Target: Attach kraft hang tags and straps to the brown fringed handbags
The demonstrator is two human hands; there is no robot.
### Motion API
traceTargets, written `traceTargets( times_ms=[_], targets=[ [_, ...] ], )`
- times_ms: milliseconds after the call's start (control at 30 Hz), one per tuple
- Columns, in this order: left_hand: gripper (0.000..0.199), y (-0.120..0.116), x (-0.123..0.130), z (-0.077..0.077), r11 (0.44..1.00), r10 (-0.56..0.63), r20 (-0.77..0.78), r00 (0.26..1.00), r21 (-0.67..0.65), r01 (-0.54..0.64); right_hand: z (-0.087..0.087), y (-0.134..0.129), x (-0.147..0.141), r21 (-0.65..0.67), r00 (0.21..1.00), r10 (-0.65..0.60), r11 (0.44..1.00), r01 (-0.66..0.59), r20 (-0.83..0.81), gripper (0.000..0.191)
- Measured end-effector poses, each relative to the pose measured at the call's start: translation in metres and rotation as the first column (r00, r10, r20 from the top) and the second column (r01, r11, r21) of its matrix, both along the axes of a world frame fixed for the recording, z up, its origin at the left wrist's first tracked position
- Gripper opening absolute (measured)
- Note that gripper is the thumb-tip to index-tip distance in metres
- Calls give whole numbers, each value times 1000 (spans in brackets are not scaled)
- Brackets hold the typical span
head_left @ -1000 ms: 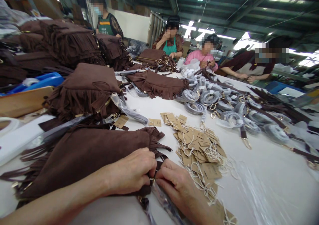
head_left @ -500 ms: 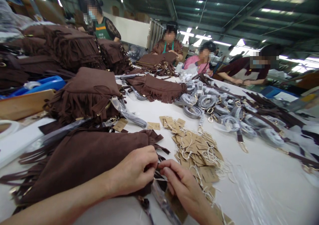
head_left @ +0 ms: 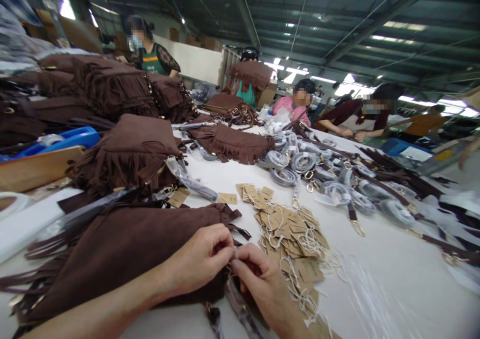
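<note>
A dark brown fringed bag (head_left: 131,249) lies flat in front of me, with my left forearm across it. At its right end my left hand (head_left: 210,254) is closed in a pinch, fingertips meeting those of my right hand (head_left: 258,274). A thin pale string seems to run between the fingertips, too small to make out fully. Below them hangs a plastic-wrapped strap (head_left: 240,304). Right of my hands is a heap of tan paper tags (head_left: 292,229) with white strings.
Wrapped grey strap coils (head_left: 303,161) with gold clasps lie at the back right. Stacked fringed bags (head_left: 138,134) and a blue tray (head_left: 71,139) stand left. Clear plastic strips (head_left: 375,299) lie at the right front. Several people work across the white table (head_left: 213,176).
My fingertips have come together, the right hand shifting slightly left. Across the table, a person now holds up a fringed brown bag. The view has tilted slightly.
</note>
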State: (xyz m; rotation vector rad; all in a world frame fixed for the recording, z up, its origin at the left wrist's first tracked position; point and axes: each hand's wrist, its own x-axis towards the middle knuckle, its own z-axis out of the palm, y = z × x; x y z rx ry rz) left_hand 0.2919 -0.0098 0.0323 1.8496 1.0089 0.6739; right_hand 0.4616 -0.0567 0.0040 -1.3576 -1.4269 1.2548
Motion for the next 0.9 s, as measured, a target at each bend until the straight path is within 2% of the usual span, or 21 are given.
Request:
traceTargets(
  times_ms=[100,267,400,533,633,833,900],
  targets=[
    [11,-1,-1,1,998,-34,-74,997,-56,30,-2,1,2,-41,998,-30,999,28,-49,28],
    [11,-2,-2,3,995,-97,-134,986,-46,92,-7,2,1,-112,992,-62,992,50,-108,34],
    [13,-2,2,1,996,-73,-150,986,-60,65,-7,2,-1,-90,992,-71,994,61,-109,32],
    [14,-3,5,-3,998,-41,-194,980,28,47,-5,1,-2,-61,988,-76,996,69,-131,31],
    [14,-4,5,-3,998,-38,-196,980,46,48,-7,1,-1,-49,990,-48,998,42,-131,28],
    [13,-3,5,-4,997,-18,-158,987,66,29,-14,1,2,44,1000,-30,999,29,10,18],
    [9,-2,5,-4,1000,-14,-107,994,-14,13,-12,2,2,27,1000,-20,999,20,-18,17]
  ],
)
